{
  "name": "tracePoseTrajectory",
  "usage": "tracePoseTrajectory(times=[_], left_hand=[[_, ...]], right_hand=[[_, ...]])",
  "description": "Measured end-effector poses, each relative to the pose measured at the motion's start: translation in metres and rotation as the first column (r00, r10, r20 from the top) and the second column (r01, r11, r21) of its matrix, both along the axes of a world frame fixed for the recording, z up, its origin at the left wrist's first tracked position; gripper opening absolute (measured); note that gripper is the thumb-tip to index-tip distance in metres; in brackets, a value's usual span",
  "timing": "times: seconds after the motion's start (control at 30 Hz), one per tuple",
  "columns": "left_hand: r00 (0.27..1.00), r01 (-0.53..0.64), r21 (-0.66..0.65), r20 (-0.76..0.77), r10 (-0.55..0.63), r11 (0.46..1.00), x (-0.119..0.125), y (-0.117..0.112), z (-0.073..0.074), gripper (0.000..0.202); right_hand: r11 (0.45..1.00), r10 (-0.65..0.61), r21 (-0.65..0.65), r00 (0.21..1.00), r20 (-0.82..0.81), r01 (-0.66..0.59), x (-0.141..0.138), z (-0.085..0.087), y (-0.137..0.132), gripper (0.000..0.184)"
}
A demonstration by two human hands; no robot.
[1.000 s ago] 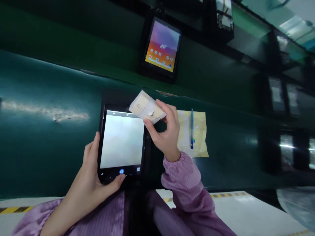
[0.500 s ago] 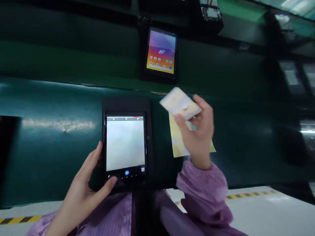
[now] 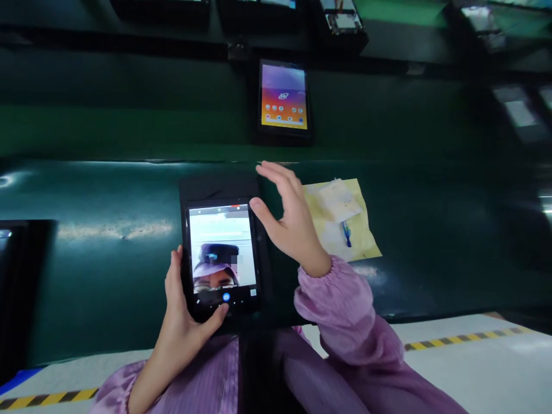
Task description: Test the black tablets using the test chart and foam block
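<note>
A black tablet [image 3: 223,250] lies on a dark pad [image 3: 215,187], its screen in a camera view with part of a person in a cap. My left hand [image 3: 183,319] grips the tablet at its lower left, fingers along the left edge and thumb on the bottom bezel near the blue shutter button. Above the tablet's right edge, my right hand [image 3: 293,221] is open and holds nothing, thumb spread from the fingers. Just right of it, a folded whitish cloth [image 3: 340,200] lies on a yellow sheet [image 3: 366,244], with a small blue pen-like item [image 3: 347,234] beside it.
Farther back, a second tablet [image 3: 283,95] with an orange and purple screen lies on the green bench [image 3: 129,190]. Several dark devices [image 3: 342,23] line the back. A black object [image 3: 26,276] sits at the left edge. Striped tape [image 3: 466,338] marks the floor.
My right hand has let go of the cloth, which now lies on the yellow sheet, and has moved left toward the tablet. The screen went from blank white to showing a person. My left thumb shifted right.
</note>
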State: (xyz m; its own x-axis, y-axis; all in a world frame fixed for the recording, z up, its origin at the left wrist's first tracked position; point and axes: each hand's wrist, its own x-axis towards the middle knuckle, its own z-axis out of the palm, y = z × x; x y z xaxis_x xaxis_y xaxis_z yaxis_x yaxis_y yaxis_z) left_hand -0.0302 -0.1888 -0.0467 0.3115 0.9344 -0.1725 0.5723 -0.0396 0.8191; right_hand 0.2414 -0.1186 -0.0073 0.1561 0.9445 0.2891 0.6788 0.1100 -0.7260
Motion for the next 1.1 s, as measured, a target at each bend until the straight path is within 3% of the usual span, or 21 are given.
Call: tracePoseTrajectory(times=[0.13, 0.27, 0.43, 0.6, 0.93, 1.1], left_hand=[[0.996, 0.05, -0.085, 0.078, -0.043, 0.995, -0.007, -0.001, 0.001, 0.121], [0.994, 0.103, -0.066, 0.041, -0.1, 0.993, -0.009, 0.001, 0.003, 0.128], [0.992, 0.128, 0.009, -0.02, -0.128, 0.992, -0.005, 0.0, 0.004, 0.128], [0.991, 0.13, 0.018, -0.034, -0.129, 0.991, -0.004, 0.0, 0.005, 0.126], [0.992, 0.12, -0.002, -0.045, -0.12, 0.993, -0.003, 0.0, 0.005, 0.127], [0.991, 0.124, 0.0, -0.049, -0.123, 0.992, -0.003, -0.001, 0.003, 0.126]], right_hand=[[0.995, 0.092, -0.05, 0.995, 0.027, -0.091, -0.006, -0.023, 0.002, 0.044], [0.988, 0.139, -0.089, 0.984, 0.112, -0.129, -0.006, -0.033, 0.001, 0.048], [0.987, 0.156, -0.041, 0.98, 0.122, -0.152, 0.001, -0.028, -0.002, 0.043], [0.988, 0.142, 0.064, 0.99, 0.01, -0.142, 0.008, -0.021, -0.006, 0.064], [0.987, 0.159, -0.006, 0.983, 0.095, -0.159, 0.006, -0.027, -0.004, 0.052], [0.97, 0.238, 0.059, 0.971, 0.007, -0.238, 0.007, -0.022, -0.006, 0.064]])
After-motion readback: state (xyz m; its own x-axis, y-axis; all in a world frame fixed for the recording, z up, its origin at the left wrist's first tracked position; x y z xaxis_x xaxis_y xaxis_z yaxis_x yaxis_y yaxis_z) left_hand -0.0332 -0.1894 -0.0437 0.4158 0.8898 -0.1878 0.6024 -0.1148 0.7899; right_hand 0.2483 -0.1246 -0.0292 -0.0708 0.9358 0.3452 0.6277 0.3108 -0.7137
